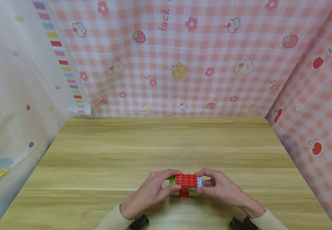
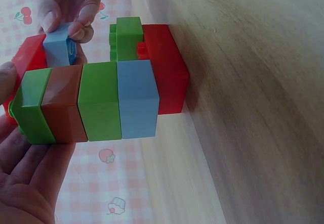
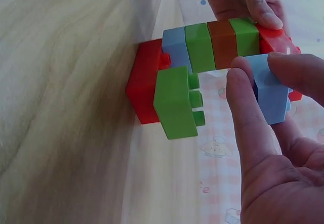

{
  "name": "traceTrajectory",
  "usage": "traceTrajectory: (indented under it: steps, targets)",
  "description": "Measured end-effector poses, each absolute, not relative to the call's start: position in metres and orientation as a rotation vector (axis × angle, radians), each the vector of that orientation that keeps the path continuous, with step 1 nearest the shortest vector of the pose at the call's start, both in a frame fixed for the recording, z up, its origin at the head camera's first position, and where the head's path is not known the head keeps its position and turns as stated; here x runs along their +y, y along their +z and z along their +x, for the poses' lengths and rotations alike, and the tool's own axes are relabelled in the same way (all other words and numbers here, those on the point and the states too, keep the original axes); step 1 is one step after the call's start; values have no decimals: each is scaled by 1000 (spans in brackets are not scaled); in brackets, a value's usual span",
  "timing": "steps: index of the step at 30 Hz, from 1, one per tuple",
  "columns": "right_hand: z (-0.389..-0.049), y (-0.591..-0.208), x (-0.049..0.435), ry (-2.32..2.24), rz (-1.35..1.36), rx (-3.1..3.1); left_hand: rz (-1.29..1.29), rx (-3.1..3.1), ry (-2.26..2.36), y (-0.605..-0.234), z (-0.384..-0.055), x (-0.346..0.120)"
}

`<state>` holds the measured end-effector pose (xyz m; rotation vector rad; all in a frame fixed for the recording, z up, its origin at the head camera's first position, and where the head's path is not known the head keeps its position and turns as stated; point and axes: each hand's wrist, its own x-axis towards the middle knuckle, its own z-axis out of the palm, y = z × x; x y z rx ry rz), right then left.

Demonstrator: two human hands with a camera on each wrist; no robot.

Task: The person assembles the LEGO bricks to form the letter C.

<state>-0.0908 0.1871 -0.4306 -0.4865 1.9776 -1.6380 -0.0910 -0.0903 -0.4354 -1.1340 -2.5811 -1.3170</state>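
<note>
A building-block structure stands on the table. Its base is a red brick (image 3: 143,90), with a column of blue (image 2: 137,100), green, brown (image 2: 63,102) and green bricks rising from one end. A studded red brick (image 1: 187,180) lies across the column's top and overhangs. My left hand (image 1: 152,190) pinches this top red brick near the column, thumb in front and index finger behind. With thumb and fingers, my right hand (image 1: 221,187) pinches a light blue brick (image 3: 271,90) at the red brick's overhanging end; whether they are joined I cannot tell. Below it, a green brick (image 3: 174,105) sits on the base's other end.
The wooden table (image 1: 166,140) spreads out behind and to both sides of the structure. A pink checked cloth (image 1: 166,57) hangs at the back, another (image 1: 321,105) on the right, and a pale dotted cloth (image 1: 13,83) on the left.
</note>
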Motion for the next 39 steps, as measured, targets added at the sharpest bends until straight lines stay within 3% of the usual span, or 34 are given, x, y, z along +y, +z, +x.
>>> traceTrajectory:
  steps: [39]
  targets:
    - [-92, -419, 179, -1570, -495, 2135, -1113, -2536, -1389, -441, -90, -87]
